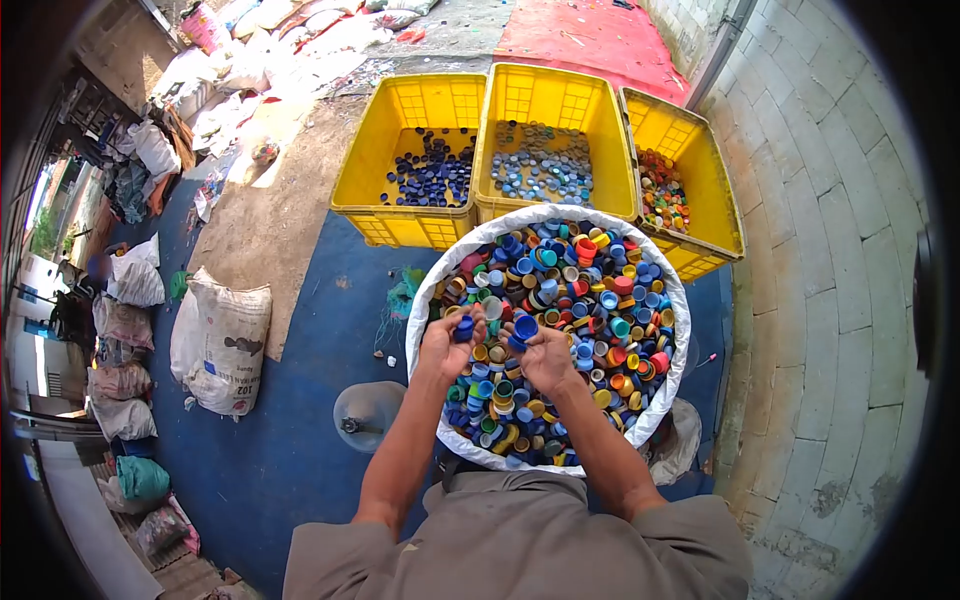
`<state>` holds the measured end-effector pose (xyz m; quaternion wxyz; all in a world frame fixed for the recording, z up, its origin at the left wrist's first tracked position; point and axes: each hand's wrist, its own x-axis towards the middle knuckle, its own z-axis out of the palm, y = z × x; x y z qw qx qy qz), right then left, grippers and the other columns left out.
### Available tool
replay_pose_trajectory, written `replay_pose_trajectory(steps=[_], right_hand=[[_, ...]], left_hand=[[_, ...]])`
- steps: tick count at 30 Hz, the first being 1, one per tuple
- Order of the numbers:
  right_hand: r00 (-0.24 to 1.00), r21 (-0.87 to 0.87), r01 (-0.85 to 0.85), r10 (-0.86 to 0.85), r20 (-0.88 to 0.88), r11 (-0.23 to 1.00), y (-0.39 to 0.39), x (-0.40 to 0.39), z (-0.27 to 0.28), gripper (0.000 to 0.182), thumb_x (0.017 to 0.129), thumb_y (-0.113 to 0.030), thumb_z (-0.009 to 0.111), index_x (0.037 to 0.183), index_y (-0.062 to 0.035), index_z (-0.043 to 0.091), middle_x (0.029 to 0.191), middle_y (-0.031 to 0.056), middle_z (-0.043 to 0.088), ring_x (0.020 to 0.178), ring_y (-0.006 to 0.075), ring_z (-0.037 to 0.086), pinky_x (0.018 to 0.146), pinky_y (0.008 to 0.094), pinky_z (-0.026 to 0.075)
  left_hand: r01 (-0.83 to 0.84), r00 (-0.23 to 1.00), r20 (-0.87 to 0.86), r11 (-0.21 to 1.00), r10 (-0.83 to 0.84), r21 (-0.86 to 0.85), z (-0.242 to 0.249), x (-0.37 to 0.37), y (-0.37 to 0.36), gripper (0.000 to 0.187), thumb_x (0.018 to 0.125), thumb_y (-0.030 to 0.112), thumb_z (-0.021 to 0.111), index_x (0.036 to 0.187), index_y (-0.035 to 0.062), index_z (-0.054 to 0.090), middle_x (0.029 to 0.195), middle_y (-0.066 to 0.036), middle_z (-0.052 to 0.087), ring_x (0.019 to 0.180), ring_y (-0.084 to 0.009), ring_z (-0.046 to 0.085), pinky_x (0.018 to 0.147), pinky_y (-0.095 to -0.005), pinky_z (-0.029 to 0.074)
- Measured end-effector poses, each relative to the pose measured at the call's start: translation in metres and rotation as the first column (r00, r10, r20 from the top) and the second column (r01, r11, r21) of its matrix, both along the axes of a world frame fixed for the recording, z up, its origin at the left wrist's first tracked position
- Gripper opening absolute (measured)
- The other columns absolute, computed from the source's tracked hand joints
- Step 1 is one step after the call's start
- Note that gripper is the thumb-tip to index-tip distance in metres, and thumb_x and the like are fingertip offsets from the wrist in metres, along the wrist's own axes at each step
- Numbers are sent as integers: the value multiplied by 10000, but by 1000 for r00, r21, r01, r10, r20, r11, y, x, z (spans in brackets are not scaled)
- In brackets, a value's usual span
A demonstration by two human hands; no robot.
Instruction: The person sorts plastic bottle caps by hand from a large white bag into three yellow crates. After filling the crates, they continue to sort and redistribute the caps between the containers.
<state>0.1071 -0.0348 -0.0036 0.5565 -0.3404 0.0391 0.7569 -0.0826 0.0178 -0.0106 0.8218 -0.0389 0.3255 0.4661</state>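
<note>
Both of my hands are over a wide round container with a white rim [672, 400], heaped with plastic bottle caps [600, 330] of many colours. In my left hand [447, 345] a dark blue bottle cap [464, 328] is held in the fingers. My right hand [545, 355] grips another blue bottle cap [525, 327], its hollow side facing up. Beyond the rim stand three yellow crates: the left crate [350, 180] holds dark blue caps, the middle crate [555, 85] light blue and clear-looking ones, the right crate [715, 205] red, orange and mixed ones.
A stuffed white sack [225, 345] lies on the blue floor sheet [300, 440] at left. Near my left arm is a clear round plastic container [370, 415]. Green netting [400, 292] lies by the container. A block wall [810, 250] closes the right side. More sacks [125, 350] line the far left.
</note>
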Motion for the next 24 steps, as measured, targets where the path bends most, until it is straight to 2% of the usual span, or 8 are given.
replay_pose_trajectory(steps=[1,4,6,8,13,15,18,24], right_hand=[[999,101,-7,11,-42,995,29,-8,-1,513,717,-2,454,1224,74,430,1080,161,524,1053,326,552,988,432,467],[968,284,114,-42,-248,952,121,-34,56,584,702,47,416,1271,149,331,1271,268,434,1243,398,438,1115,451,342],[993,223,89,-70,-95,971,158,-44,100,713,697,81,400,1367,163,171,1423,325,235,1362,442,273,1156,460,268],[989,222,145,-141,-36,964,170,-46,110,753,705,96,382,1397,153,89,1462,336,119,1391,450,192,1163,474,235],[932,279,146,-226,282,949,104,-9,76,683,768,81,396,1403,119,146,1456,328,167,1353,441,289,1117,489,321],[891,211,143,-219,398,967,56,16,50,566,800,59,423,1346,95,277,1377,282,335,1241,387,443,1044,456,415],[779,129,181,-222,587,975,-23,43,11,370,825,26,461,1194,37,452,1186,166,549,992,235,597,866,349,517],[430,-7,80,-28,902,997,-137,65,-21,301,821,26,486,1118,0,527,1010,89,623,843,129,609,681,241,512]], left_hand=[[-18,981,-193,999,27,51,18,1,28,267,919,23,446,1148,-110,473,1101,-235,569,1025,-313,596,870,-402,541],[-145,989,16,963,145,226,43,-18,122,565,965,314,439,1238,-170,336,1214,-292,472,1145,-384,499,1025,-480,423],[-307,951,68,940,300,149,102,-23,144,984,905,476,534,1416,-161,-14,1498,-352,17,1434,-413,40,1179,-465,94],[-272,958,152,935,242,229,94,-44,157,1103,888,519,552,1417,-66,-220,1519,-262,-199,1444,-358,-105,1178,-440,32],[-161,949,-196,915,246,370,41,-66,91,774,929,410,554,1416,-86,217,1468,-262,261,1371,-353,293,1145,-441,246],[-116,895,-368,927,253,356,25,-61,40,323,944,254,567,1143,1,541,1088,-122,604,950,-195,590,888,-344,491],[84,664,-727,948,175,306,-10,-46,-32,261,885,125,653,1102,5,573,1006,-68,650,854,-86,595,747,-235,475],[552,157,-947,770,282,320,-25,4,-111,464,769,92,741,1186,34,548,927,-52,689,841,-156,612,712,-282,451]])
